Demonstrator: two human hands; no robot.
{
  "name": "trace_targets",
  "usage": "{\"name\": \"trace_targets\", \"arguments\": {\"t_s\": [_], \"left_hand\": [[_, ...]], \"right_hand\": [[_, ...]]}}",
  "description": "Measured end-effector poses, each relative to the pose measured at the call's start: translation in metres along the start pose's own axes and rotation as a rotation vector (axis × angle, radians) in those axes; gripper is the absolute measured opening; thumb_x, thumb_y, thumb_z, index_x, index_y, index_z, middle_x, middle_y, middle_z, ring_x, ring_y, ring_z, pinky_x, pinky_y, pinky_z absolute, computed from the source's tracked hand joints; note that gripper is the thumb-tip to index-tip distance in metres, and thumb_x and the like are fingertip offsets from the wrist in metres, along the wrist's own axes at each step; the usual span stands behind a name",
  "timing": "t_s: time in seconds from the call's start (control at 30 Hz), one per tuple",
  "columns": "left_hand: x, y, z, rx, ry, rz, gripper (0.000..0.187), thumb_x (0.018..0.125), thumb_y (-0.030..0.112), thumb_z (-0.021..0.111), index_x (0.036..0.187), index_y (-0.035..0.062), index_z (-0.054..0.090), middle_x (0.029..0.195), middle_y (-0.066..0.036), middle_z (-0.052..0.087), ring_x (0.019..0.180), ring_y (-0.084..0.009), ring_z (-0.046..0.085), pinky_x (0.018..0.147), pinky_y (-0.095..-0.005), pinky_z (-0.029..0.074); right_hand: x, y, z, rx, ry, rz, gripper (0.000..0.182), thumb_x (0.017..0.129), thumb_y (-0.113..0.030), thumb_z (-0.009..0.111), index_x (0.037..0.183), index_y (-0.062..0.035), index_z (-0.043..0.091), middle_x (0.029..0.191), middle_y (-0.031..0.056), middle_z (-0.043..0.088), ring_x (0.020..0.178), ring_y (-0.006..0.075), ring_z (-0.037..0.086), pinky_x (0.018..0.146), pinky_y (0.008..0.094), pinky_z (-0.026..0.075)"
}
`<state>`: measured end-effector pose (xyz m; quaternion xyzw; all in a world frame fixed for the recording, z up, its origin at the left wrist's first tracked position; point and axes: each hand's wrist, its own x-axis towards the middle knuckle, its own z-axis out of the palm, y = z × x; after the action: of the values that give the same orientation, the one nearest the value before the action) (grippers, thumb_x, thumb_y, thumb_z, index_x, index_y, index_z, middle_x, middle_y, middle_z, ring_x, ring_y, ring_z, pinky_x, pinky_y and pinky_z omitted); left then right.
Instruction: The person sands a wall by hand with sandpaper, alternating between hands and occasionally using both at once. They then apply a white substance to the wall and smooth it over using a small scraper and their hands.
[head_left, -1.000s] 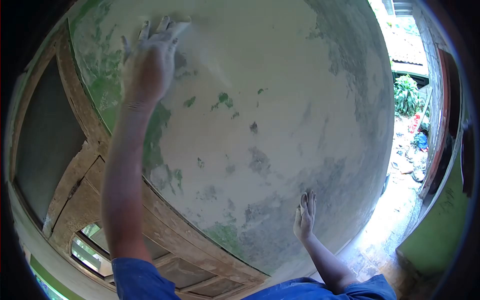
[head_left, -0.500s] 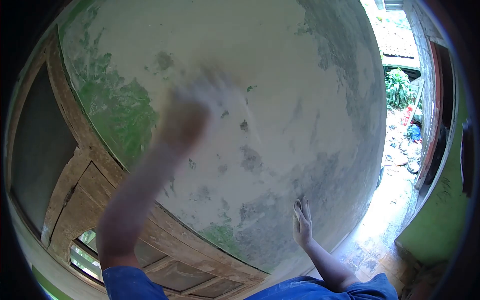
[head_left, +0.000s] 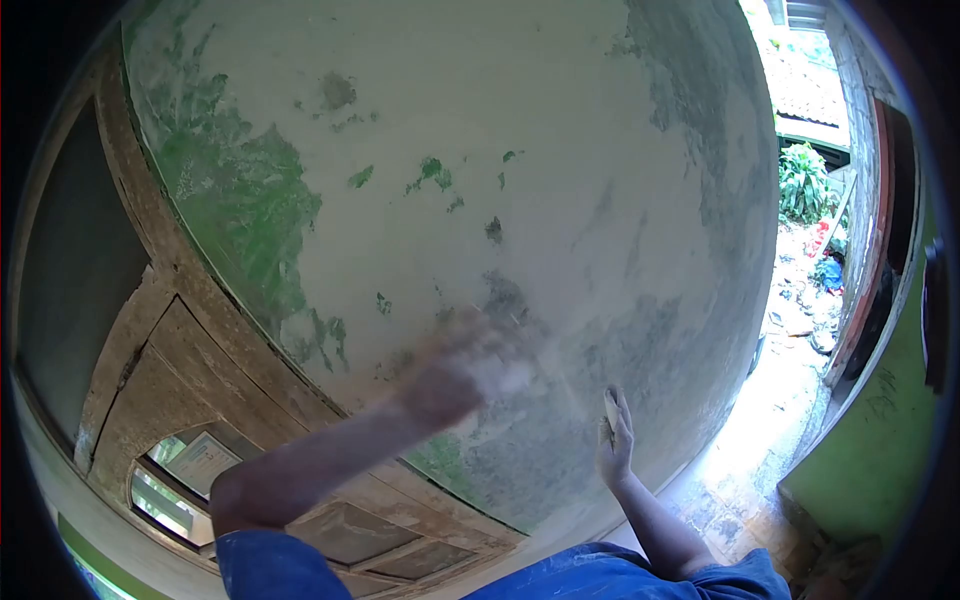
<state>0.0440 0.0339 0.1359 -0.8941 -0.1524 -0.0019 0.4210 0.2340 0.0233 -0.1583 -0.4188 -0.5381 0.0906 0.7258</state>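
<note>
My left hand [head_left: 475,375] is in front of the lower middle of a patchy plastered wall [head_left: 560,130]. It is smeared by motion, so its fingers and anything under them cannot be made out. The wall has pale plaster, grey areas and remains of green paint [head_left: 255,210]. Lower right, my right hand [head_left: 615,445] is raised close to the wall's grey part, with fingers stretched upward and looking dusted white. I see nothing held in it, though the palm side is partly hidden.
Weathered wooden framing [head_left: 190,310] with panes borders the wall at left. On the right is a bright doorway [head_left: 785,370], with a plant [head_left: 803,185] and scattered items outside. A green wall [head_left: 870,440] stands at far right, above a tiled floor [head_left: 745,525].
My left hand has swept down and to the right across the wall, uncovering green and grey patches higher up. My right hand has shifted only slightly. The view has tilted a little.
</note>
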Motion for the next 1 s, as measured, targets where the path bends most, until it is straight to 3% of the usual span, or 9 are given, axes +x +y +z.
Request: {"name": "trace_targets", "arguments": {"t_s": [0.13, 0.23, 0.37, 0.43, 0.47, 0.6, 0.67, 0.77, 1.0], "left_hand": [[-0.013, -0.074, -0.105, 0.502, 0.120, -0.515, 0.043, 0.085, 0.004, 0.051, 0.128, 0.0099, 0.053, 0.139, -0.006, 0.046, 0.133, -0.0269, 0.036, 0.113, -0.0483, 0.018], [-0.023, -0.065, -0.083, 0.279, 0.222, -0.606, 0.044, 0.084, 0.001, 0.047, 0.127, 0.0093, 0.053, 0.144, -0.004, 0.040, 0.137, -0.0296, 0.029, 0.113, -0.0493, 0.017], [-0.041, 0.009, -0.010, 0.063, -0.086, -0.327, 0.045, 0.085, 0.004, 0.052, 0.129, 0.0138, 0.052, 0.144, -0.002, 0.040, 0.138, -0.0314, 0.025, 0.114, -0.0499, 0.015], [-0.037, -0.012, -0.028, -0.008, 0.104, -0.418, 0.046, 0.085, 0.005, 0.053, 0.129, 0.0184, 0.051, 0.145, -0.002, 0.038, 0.138, -0.0294, 0.025, 0.114, -0.0517, 0.014], [-0.032, -0.034, -0.043, 0.303, 0.100, -0.509, 0.048, 0.086, 0.005, 0.051, 0.132, 0.0212, 0.048, 0.147, -0.002, 0.035, 0.139, -0.0263, 0.024, 0.113, -0.0527, 0.013], [-0.023, -0.059, -0.079, 0.397, 0.212, -0.750, 0.049, 0.088, 0.006, 0.050, 0.134, 0.0216, 0.045, 0.147, -0.001, 0.034, 0.139, -0.0239, 0.024, 0.114, -0.0520, 0.012], [-0.020, -0.022, -0.032, 0.328, -0.003, -0.549, 0.046, 0.089, 0.008, 0.049, 0.132, 0.0226, 0.047, 0.147, 0.001, 0.034, 0.139, -0.0237, 0.023, 0.114, -0.0516, 0.009], [-0.038, 0.013, -0.003, 0.096, -0.072, -0.350, 0.045, 0.089, 0.007, 0.049, 0.132, 0.0217, 0.048, 0.147, 0.001, 0.033, 0.140, -0.0231, 0.022, 0.114, -0.0517, 0.007], [-0.034, -0.055, -0.072, 0.290, 0.313, -0.744, 0.053, 0.087, 0.006, 0.053, 0.136, 0.0204, 0.043, 0.149, 0.002, 0.030, 0.140, -0.0222, 0.021, 0.115, -0.0506, 0.003]], "right_hand": [[0.001, -0.001, -0.003, 0.063, 0.020, 0.090, 0.044, 0.087, 0.011, 0.042, 0.130, 0.0034, 0.048, 0.140, 0.0195, 0.040, 0.133, 0.0303, 0.036, 0.108, 0.0361, 0.028], [-0.007, 0.001, 0.002, 0.143, -0.043, 0.154, 0.043, 0.088, 0.011, 0.041, 0.130, 0.0040, 0.048, 0.140, 0.0198, 0.040, 0.132, 0.0297, 0.037, 0.108, 0.0356, 0.029], [-0.005, -0.004, 0.001, 0.111, -0.118, 0.068, 0.043, 0.088, 0.010, 0.041, 0.130, 0.0043, 0.047, 0.140, 0.0194, 0.040, 0.132, 0.0295, 0.037, 0.107, 0.0354, 0.029], [-0.006, -0.006, 0.001, 0.123, -0.127, 0.089, 0.041, 0.089, 0.009, 0.041, 0.130, 0.0044, 0.047, 0.140, 0.0191, 0.040, 0.132, 0.0294, 0.037, 0.107, 0.0355, 0.030], [-0.007, -0.006, 0.004, 0.127, -0.134, 0.088, 0.041, 0.089, 0.009, 0.041, 0.130, 0.0044, 0.047, 0.140, 0.0191, 0.040, 0.132, 0.0294, 0.037, 0.107, 0.0355, 0.030], [-0.015, -0.010, 0.008, 0.192, -0.124, 0.148, 0.039, 0.091, 0.006, 0.040, 0.129, 0.0046, 0.047, 0.140, 0.0187, 0.041, 0.132, 0.0292, 0.037, 0.108, 0.0360, 0.029], [-0.014, -0.011, 0.004, 0.165, -0.137, 0.128, 0.039, 0.091, 0.005, 0.040, 0.129, 0.0047, 0.047, 0.139, 0.0186, 0.042, 0.132, 0.0290, 0.037, 0.108, 0.0361, 0.029], [-0.016, -0.009, 0.000, 0.180, -0.152, 0.158, 0.038, 0.092, 0.004, 0.040, 0.129, 0.0048, 0.047, 0.140, 0.0185, 0.041, 0.131, 0.0288, 0.037, 0.108, 0.0361, 0.028], [-0.003, -0.031, -0.010, 0.199, -0.169, 0.156, 0.038, 0.090, 0.005, 0.041, 0.128, 0.0071, 0.048, 0.138, 0.0191, 0.043, 0.130, 0.0276, 0.040, 0.106, 0.0353, 0.030]]}}
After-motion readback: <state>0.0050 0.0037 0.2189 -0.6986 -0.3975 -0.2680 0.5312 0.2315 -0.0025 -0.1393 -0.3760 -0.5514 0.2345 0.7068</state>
